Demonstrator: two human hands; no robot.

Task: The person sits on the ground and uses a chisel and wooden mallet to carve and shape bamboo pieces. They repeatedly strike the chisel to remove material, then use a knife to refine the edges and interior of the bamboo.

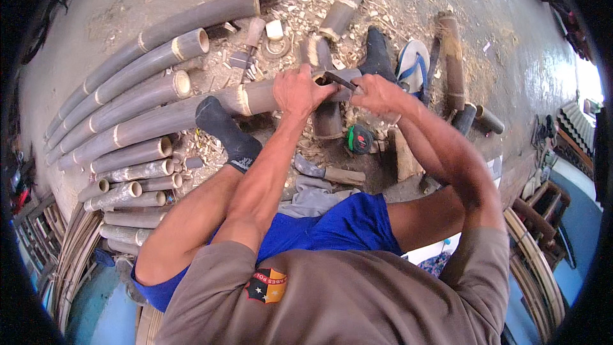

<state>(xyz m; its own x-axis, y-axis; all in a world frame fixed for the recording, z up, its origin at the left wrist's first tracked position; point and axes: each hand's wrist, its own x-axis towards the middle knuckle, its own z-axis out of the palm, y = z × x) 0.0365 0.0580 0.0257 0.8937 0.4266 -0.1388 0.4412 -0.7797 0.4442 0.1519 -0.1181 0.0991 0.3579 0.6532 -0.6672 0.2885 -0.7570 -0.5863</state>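
Clasping bamboo pole (260, 96), left hand (297, 91), upper centre; gripping dark blade (340, 80) in right hand (378, 96). Probably handling stiff, heavyish; best being held clear of blade.

- Grey-brown on the bamboo pole (262, 96), and there, cream rings (243, 99) banding it!
- Blade (339, 80): near black.
- Tape measure (360, 139) flashing green and black, dab of red!
- White flip-flop (407, 59), blue strap (419, 66).
- Vivid blue shorts (332, 225)!
- Brown shirt (383, 294), its badge (267, 285) black, red and yellow with white stars.
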